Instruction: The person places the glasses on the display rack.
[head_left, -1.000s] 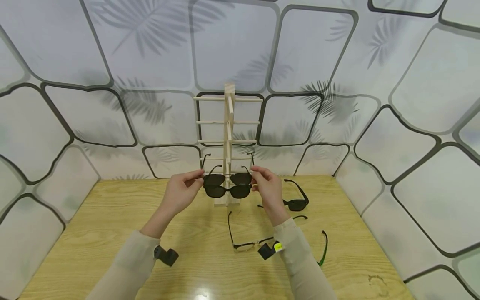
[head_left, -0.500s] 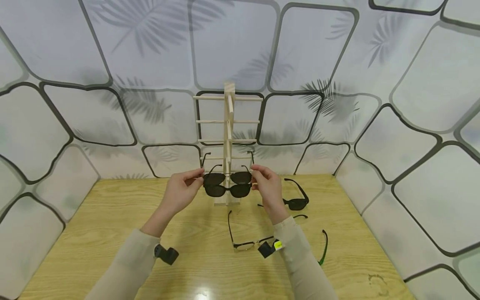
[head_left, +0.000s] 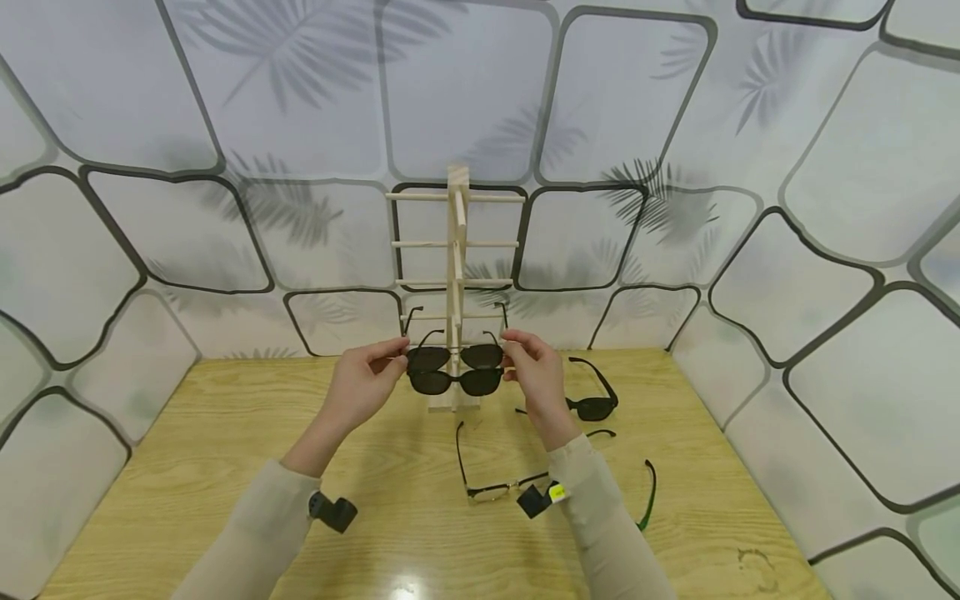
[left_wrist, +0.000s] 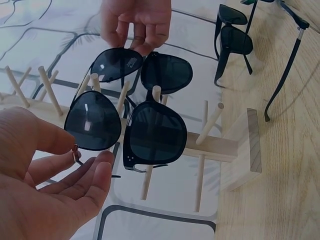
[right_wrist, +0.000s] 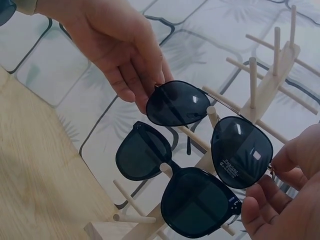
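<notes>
Both hands hold a pair of dark sunglasses [left_wrist: 92, 120] with a thin metal bridge, one at each end of the frame. My left hand [head_left: 363, 379] pinches the left hinge between thumb and fingers; my right hand [head_left: 538, 379] pinches the right one. The pair is at a wooden eyewear rack [head_left: 457, 217], its bridge close over a peg in the right wrist view. Directly below, black thick-framed sunglasses [right_wrist: 197, 202] sit on the rack, their bridge over a lower peg [right_wrist: 166, 170]. The lenses of the two pairs almost meet in the head view.
Right of the rack, another pair of black sunglasses [head_left: 595, 408] lies on the wooden table [head_left: 225, 442]. Clear-lensed eyeglasses [head_left: 491, 492] lie nearer, partly behind the right forearm. A green-and-black temple arm [head_left: 649, 496] shows beyond the sleeve. Patterned panels [head_left: 322, 233] enclose the table behind and at both sides.
</notes>
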